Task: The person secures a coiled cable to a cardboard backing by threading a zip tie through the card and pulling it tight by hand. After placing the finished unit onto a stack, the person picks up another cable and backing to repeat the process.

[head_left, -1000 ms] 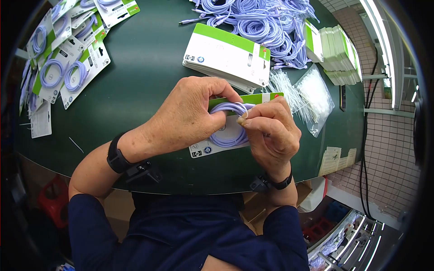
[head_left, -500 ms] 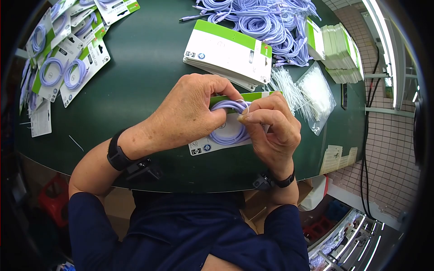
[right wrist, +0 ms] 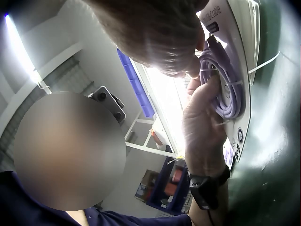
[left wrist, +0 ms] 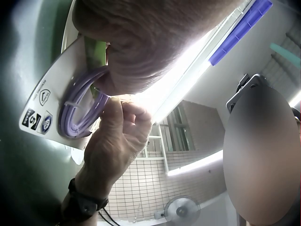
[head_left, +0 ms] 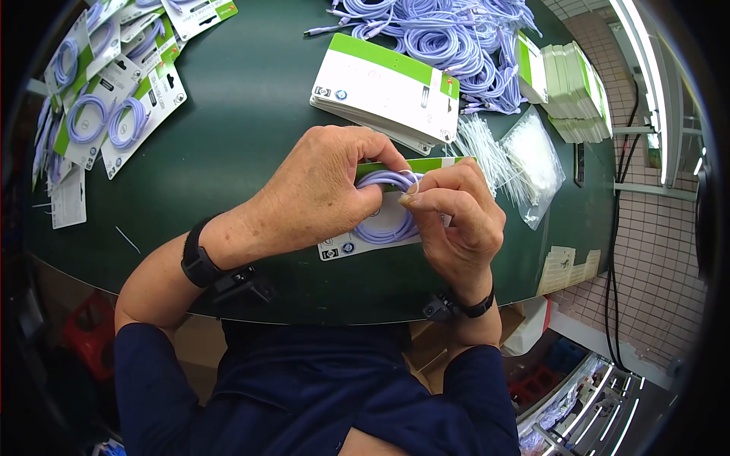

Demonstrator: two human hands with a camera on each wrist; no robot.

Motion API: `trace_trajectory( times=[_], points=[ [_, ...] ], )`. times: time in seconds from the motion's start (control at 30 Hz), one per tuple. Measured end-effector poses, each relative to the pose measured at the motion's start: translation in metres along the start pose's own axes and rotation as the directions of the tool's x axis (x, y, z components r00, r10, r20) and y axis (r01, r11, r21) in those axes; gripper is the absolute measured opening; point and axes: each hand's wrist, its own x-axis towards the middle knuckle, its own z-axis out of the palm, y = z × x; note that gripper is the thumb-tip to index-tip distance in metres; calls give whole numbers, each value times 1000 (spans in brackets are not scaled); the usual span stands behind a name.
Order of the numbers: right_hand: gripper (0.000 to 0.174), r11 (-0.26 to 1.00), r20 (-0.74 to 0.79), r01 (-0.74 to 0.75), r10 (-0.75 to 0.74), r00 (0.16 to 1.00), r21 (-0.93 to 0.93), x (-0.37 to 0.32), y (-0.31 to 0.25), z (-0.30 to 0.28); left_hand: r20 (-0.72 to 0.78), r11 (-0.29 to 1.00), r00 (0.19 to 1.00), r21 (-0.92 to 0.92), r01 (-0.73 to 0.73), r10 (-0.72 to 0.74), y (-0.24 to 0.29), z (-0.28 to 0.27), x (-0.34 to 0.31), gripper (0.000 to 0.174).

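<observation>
A coil of lilac cable point(head_left: 382, 237) lies against a white and green backing card point(head_left: 334, 249) on the table. My left hand point(head_left: 315, 178) holds the coil's upper left part between thumb and index finger. From the other side, my right hand point(head_left: 465, 216) pinches a thin white cable tie point(head_left: 417, 182), which loops over the coil at its upper right. The right wrist view shows another white tie point(right wrist: 266, 63) sticking out behind the card, and the cable's plug point(right wrist: 217, 47) near the top of the coil.
A stack of printed cards point(head_left: 384, 80) lies just beyond my hands, with a heap of lilac cables point(head_left: 449, 38) behind it. To the right are loose white ties point(head_left: 487, 152) and a clear bag point(head_left: 532, 163) of ties. Carded cables point(head_left: 125, 125) pile up at far left.
Both hands keep nearly the same place and grip. The right fingertips and the white tie between them have shifted only slightly.
</observation>
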Motion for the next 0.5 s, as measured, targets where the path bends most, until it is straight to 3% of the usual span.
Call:
trace_trajectory(
  times=[0.27,0.4,0.5],
  points=[
    [23,1000,10,-30,30,1000,1,0,0,1,-14,1000,999,6,-29,29,-2,1,-1,29],
    [25,999,15,17,-17,1000,-29,1,0,2,-13,998,998,-22,-57,56,-5,2,0,29],
    [28,978,75,156,-146,986,-137,3,1,4,-1,996,999,-77,-51,51,-8,3,1,29]
  ],
)
